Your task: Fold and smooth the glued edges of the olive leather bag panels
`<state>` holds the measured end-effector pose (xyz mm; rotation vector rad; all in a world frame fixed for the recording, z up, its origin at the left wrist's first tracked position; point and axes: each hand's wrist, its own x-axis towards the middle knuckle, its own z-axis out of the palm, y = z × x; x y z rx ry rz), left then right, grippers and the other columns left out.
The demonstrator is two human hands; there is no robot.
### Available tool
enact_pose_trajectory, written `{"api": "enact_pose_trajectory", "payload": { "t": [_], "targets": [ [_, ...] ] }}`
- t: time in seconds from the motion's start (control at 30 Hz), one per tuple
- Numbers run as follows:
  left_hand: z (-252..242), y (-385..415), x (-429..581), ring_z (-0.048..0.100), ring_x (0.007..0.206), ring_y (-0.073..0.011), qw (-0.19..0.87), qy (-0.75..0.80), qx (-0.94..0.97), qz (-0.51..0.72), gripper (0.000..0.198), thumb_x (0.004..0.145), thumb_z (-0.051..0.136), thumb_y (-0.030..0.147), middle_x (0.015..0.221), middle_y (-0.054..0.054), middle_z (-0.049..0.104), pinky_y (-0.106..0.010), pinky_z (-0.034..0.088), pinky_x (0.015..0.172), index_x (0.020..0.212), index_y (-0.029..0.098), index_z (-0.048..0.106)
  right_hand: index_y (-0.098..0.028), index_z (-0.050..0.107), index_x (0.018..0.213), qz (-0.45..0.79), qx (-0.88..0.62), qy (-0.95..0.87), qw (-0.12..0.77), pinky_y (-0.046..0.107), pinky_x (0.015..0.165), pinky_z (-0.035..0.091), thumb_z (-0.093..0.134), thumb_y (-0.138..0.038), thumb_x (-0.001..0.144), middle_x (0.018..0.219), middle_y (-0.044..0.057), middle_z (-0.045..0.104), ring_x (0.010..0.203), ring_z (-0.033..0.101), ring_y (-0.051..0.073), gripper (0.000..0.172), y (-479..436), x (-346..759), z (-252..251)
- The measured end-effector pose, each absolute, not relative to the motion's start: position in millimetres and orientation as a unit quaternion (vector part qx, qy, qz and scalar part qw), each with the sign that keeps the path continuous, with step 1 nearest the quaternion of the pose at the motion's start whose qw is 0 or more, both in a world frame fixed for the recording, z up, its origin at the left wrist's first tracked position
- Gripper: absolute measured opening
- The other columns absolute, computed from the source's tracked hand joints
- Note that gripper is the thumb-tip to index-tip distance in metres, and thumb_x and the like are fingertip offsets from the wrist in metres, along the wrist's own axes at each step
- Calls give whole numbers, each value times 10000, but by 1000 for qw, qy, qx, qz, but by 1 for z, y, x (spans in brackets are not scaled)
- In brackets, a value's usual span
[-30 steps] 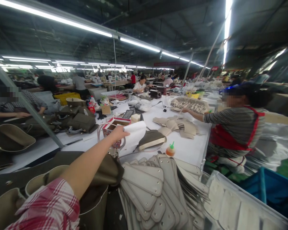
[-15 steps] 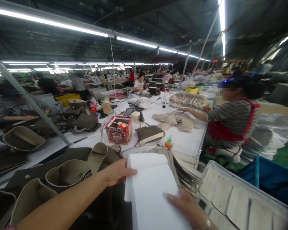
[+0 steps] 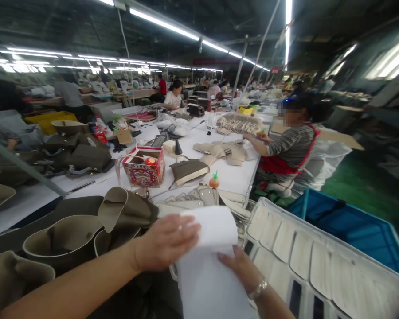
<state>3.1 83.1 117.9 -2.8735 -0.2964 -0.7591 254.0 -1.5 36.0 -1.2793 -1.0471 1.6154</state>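
Observation:
A long white sheet [image 3: 213, 279], like paper or thin padding, runs up from the bottom edge of the head view, its far end folded over. My left hand [image 3: 169, 239] closes on the left side of that folded end, fingers lying across the top. On the right edge, my right hand [image 3: 241, 268] grips the sheet with the thumb above it; the fingers underneath are hidden. Just beyond the fold lie pale flat pieces with metal studs [image 3: 182, 201]. Dark olive bag parts [image 3: 64, 235] with tan insides stand to the left of my left arm.
A tray of pale oblong pieces [image 3: 302, 257] is at my right, with a blue crate [image 3: 349, 226] behind it. Further in are a red patterned box [image 3: 144, 168], a glue bottle [image 3: 214, 180] and a dark pouch [image 3: 189, 170]. A co-worker [image 3: 289, 141] sits at the right table edge.
My left hand has moved onto the sheet's far end, which is now folded over more. My right hand has shifted up along the right edge. The view has turned right and down.

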Motion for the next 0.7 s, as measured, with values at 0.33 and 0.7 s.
{"api": "enact_pose_trajectory", "payload": {
  "t": [0.33,0.7],
  "targets": [
    [28,21,11,473,1181,-234,-19,112,-989,-91,231,850,441,191,1181,-112,601,-377,383,1007,943,123,641,-184,643,864,601,-494,-377,503,394,709,522,712,-345,628,834,61,693,751,639,233,294,31,262,1],
    [53,176,3,537,1070,-180,-68,-364,-911,-182,283,866,387,200,1112,-84,618,-305,399,971,1048,142,595,-190,660,966,613,-473,-418,474,397,742,525,686,-379,681,882,65,690,829,641,244,343,29,268,-7]
  ]
}}
